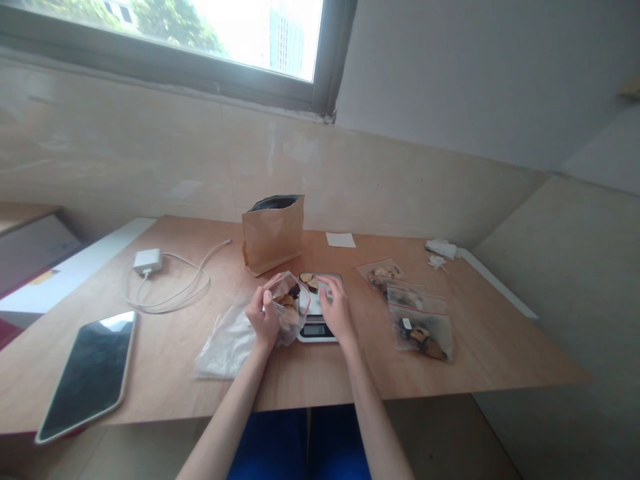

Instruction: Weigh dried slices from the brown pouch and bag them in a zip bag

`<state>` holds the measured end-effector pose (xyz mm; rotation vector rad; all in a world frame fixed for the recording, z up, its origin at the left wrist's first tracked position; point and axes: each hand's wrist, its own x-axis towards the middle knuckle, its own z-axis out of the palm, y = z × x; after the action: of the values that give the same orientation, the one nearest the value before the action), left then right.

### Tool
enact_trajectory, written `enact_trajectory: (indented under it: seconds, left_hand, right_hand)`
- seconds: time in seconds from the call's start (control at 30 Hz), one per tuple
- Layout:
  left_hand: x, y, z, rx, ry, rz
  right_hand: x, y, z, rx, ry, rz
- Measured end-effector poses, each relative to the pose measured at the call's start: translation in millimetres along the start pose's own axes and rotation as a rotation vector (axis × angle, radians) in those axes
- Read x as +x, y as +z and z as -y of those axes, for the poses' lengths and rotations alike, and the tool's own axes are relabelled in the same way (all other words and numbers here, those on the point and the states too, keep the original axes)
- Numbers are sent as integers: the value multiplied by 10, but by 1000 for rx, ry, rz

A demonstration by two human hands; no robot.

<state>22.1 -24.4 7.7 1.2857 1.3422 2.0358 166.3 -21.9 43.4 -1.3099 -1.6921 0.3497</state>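
The left hand (263, 317) is closed on a clear plastic bag (300, 322), gripping it near its upper left edge. The bag is tilted, its red-lined mouth facing right over the left side of a white scale (331, 339). The plastic is thin, wrinkled and see-through. Inside lie brown pieces (287, 303), some tan and some nearly black.

A few flat pieces (309, 283), pale tan with dark edges, rest on the scale's plate near its far left corner. The right hand (336, 310) is over the plate, fingers bent, fingertips just beside these pieces; whether it grips any cannot be told.

The scale has a grey display (315, 330) at its near edge, its figures too small to read. To the right lie at least 3 filled bags (423, 337), also red-lined. The nearest holds dark and tan pieces and a small white label (407, 324) with unreadable writing. Behind the scale, to the left, a plain brown paper bag (275, 237) stands upright, its top open and its lining dark.
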Motion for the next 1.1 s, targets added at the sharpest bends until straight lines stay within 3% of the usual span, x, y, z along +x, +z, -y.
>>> enact_trajectory:
  seconds: [0.2, 0.33, 0.47, 0.6, 0.73, 0.87, 0.97, 1.1]
  left_hand:
    - [15, 0, -3, 33, 19, -18]
    - [26, -3, -29, 35, 35, -20]
    - [35, -10, -55, 51, 43, -36]
    - [40, -10, -86, 45, 10, -16]
    - [32, 15, -141, -7, 42, -8]
    - [-12, 35, -222, -46, 173, 41]
    - [-86, 45, -325, -41, 274, 101]
    - [-231, 79, -545, -69, 270, 42]
  right_hand:
    - [126, 155, -103, -351, -74, 192]
    - [123, 165, -81, -400, -5, 172]
    - [93, 109, -68, -218, 53, 98]
    - [97, 19, 55, 197, 218, -46]
    - [128, -32, 300, 568, 384, 36]
    - [169, -60, 558, 477, 422, 141]
    - [200, -107, 749, 327, 343, 184]
    - [209, -231, 994, 325, 182, 290]
